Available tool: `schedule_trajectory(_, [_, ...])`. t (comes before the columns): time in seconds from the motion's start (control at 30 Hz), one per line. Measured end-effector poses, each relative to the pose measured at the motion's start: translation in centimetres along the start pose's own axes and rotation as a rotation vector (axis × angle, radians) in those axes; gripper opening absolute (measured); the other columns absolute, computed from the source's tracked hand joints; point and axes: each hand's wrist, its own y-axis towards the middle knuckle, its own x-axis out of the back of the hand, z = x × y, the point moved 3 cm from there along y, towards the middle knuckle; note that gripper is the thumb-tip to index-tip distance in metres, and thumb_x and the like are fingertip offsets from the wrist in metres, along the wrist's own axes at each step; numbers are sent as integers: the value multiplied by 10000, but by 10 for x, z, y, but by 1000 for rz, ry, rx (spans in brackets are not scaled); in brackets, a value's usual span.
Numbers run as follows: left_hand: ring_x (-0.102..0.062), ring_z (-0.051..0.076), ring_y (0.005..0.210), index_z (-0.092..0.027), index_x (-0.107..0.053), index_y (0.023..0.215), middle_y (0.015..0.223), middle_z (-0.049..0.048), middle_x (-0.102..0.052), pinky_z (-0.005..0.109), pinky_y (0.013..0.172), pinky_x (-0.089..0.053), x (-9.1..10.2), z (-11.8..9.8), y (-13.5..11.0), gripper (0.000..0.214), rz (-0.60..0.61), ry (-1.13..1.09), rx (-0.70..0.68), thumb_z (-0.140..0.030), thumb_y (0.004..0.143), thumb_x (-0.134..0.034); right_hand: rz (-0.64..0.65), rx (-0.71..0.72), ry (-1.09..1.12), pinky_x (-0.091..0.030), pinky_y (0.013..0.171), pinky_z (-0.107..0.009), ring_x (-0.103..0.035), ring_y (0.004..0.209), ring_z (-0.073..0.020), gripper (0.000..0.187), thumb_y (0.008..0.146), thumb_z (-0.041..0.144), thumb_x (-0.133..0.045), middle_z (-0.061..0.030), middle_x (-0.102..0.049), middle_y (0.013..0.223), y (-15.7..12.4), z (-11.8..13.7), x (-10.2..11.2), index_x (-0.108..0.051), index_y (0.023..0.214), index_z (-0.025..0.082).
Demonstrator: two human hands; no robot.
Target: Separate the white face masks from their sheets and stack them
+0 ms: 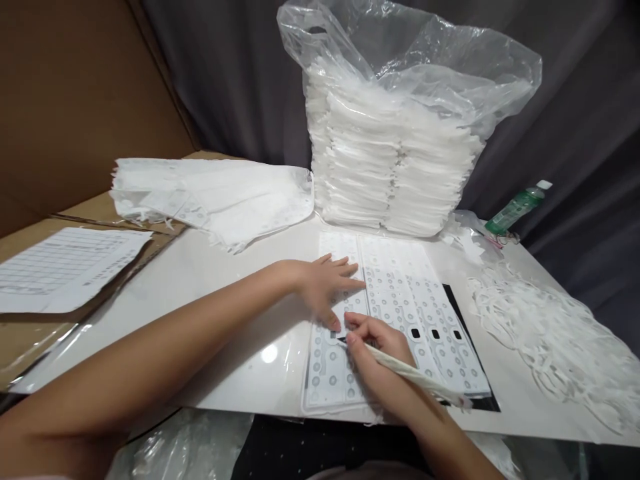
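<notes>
Two white perforated sheets (pixel 400 300) with rows of small round cut-outs lie side by side on a dark mat over the white table top (pixel 210 280). My left hand (pixel 327 283) lies flat on the left sheet (pixel 327 367), fingers spread, holding it down. My right hand (pixel 373 343) is closed in a pinch on a thin white-wrapped tool (pixel 415 377). The tool's dark tip touches the left sheet just below my left thumb.
A clear plastic bag (pixel 400 133) stuffed with stacked white sheets stands behind. A loose pile of white sheets (pixel 215 193) lies at left. White trimmed scraps (pixel 550 333) heap at right. A green bottle (pixel 515 208) lies far right. A printed form (pixel 65 267) rests on cardboard at left.
</notes>
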Motion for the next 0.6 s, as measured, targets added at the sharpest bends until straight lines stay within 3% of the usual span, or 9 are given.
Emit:
schedule_trajectory(0.13, [73,352,1428,-310,-163,1500,1573,44,10,591,1121,22,-20,11,-26,1002,-50,-73,-26,-608,680,-654,27,-6,14,-495,880,-403,-637,1065,-258,185,855,271,-519,-95,-683,1148,-1,-1,-15,-605,705,207])
schedule_trajectory(0.37, [80,361,1428,-320,-181,1496,1579,29,-8,587,1121,50,-31,15,-25,996,-118,-111,-57,-701,681,-610,28,-15,-32,-486,904,-412,-626,1084,-256,182,872,279,-523,-96,-680,1152,-2,-5,-11,-605,726,208])
schedule_trajectory(0.47, [118,342,1426,-321,-154,1501,1580,25,17,587,1113,78,-31,15,-27,990,-116,-89,-49,-735,699,-561,34,53,-106,-491,899,-410,-623,1076,-249,166,879,247,-509,-95,-683,1132,-3,-3,-12,-590,740,209])
schedule_trajectory(0.6, [124,357,1423,-336,-145,1499,1579,10,22,607,1099,91,-33,14,-29,984,-102,-87,-18,-720,700,-573,101,257,-257,-519,844,-390,-611,1048,-259,205,906,203,-429,-113,-700,957,-11,-2,-27,-592,781,200])
